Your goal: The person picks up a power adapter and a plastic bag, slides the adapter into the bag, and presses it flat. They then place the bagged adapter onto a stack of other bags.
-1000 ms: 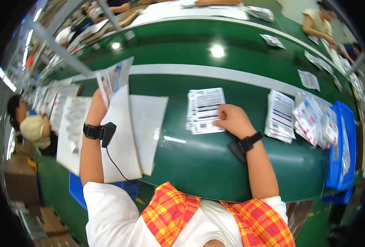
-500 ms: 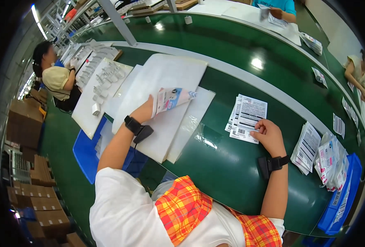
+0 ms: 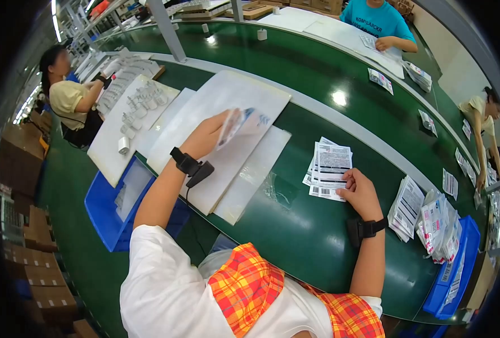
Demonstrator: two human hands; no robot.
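Over the white board (image 3: 196,174) my left hand (image 3: 209,135) is closed on a clear plastic pouch with blue and pink print (image 3: 243,128), which is blurred and held at a tilt. On the green table to the right lies a small fanned pile of white printed cards (image 3: 330,166). My right hand (image 3: 361,193) has its fingers curled at the pile's lower right edge, thumb and forefinger pinching the top card.
Right of my right hand lie more printed cards (image 3: 406,205), filled pouches (image 3: 438,225) and a blue bin (image 3: 450,276). Another blue bin (image 3: 106,214) is at left. White plug-like pieces (image 3: 143,100) stand on a board. Pouches (image 3: 380,80) lie on the green belt (image 3: 300,56); co-workers sit around.
My left hand has moved slightly right, and the pouch has turned in it. My right hand stays at the cards. Across the belt, the co-worker's hands have lowered to the table.
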